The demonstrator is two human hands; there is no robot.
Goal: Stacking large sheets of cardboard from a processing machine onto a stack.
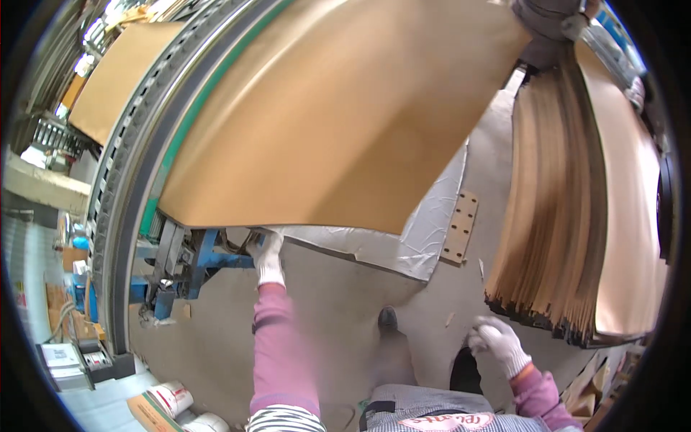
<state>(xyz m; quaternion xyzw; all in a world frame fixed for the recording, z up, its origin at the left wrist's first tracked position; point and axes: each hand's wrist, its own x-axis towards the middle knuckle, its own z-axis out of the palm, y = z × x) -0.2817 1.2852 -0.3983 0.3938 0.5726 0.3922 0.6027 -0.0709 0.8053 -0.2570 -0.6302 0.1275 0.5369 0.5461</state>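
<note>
Broad brown sheet [324, 129] stretches across the middle, our left hand [267, 253] at its near edge

The sheet takes up most of the space in front of us, its left side running along a green strip [188, 122] beside a long dark rail [119, 194]. To our right we see a thick stack [551, 201] of brown sheets, its edges dark and ragged at the near end. Between sheet and stack, a wrinkled silvery cover [403, 255] shows partly from under the brown sheet. Another person [547, 25], in dark clothing, is by the sheet's far right corner. Below the sheet's near left corner is a blue metal frame [201, 263]. A small tan board [459, 227] with dark holes lies just beside the cover.

Our left hand, in a white glove, reaches up to the sheet's near edge; its fingers are partly hidden, so we cannot tell whether they grip. Our right hand [497, 344], also gloved, hangs near the stack's near end, fingers loosely bent; we cannot tell how far they close.
</note>
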